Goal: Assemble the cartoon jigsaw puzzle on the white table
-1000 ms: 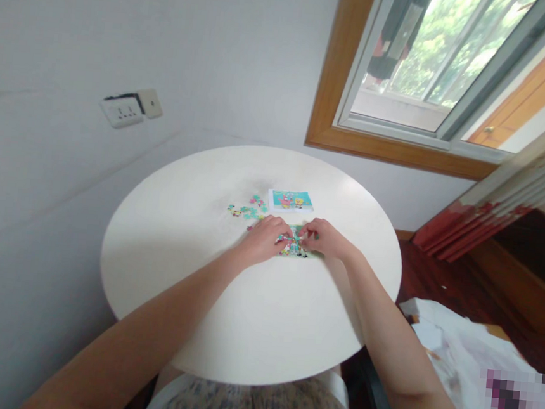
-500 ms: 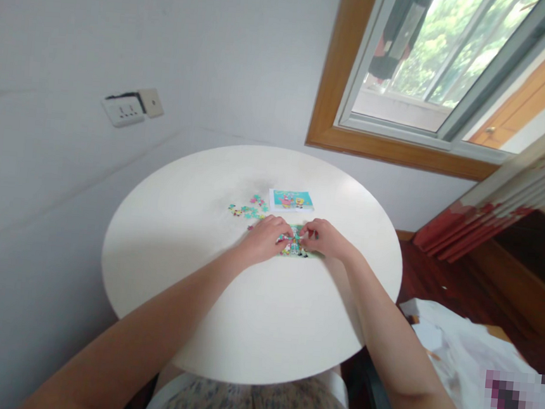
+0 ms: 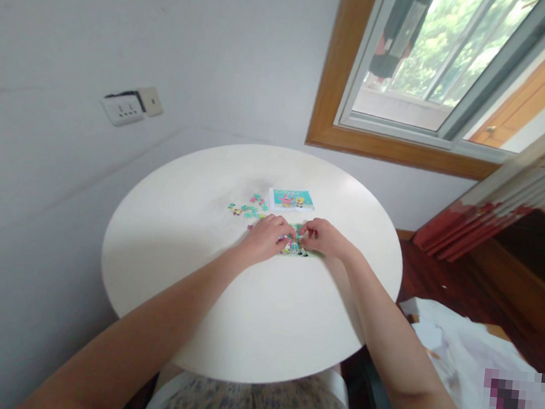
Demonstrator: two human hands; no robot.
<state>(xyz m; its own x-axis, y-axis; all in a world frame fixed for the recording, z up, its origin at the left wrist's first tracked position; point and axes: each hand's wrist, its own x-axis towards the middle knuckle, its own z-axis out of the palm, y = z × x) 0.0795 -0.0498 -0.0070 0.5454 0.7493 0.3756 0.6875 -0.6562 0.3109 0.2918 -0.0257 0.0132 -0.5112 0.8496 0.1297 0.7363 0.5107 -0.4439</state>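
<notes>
Between my hands a partly covered jigsaw puzzle (image 3: 296, 247) lies flat on the round white table (image 3: 262, 318). My left hand (image 3: 271, 237) rests over its left side, fingers bent and closed near the surface; what they pinch, if anything, is too small to name. At the right side, my right hand (image 3: 321, 236) has its thumb and fingers curled together at the puzzle, and I cannot make out what is in them. Loose puzzle pieces (image 3: 251, 211) in green, pink and yellow lie beyond my left hand. Behind the puzzle is a picture card or box (image 3: 292, 200) with cartoon figures on teal.
The table stands against a white wall with a socket (image 3: 124, 109). To the right are a wood-framed window (image 3: 326, 107) and a red and white curtain (image 3: 472, 215). A white plastic bag (image 3: 451, 341) sits beside my right arm.
Both hands stay at the puzzle in nearly the same pose. The loose pieces and the picture card have not moved.
</notes>
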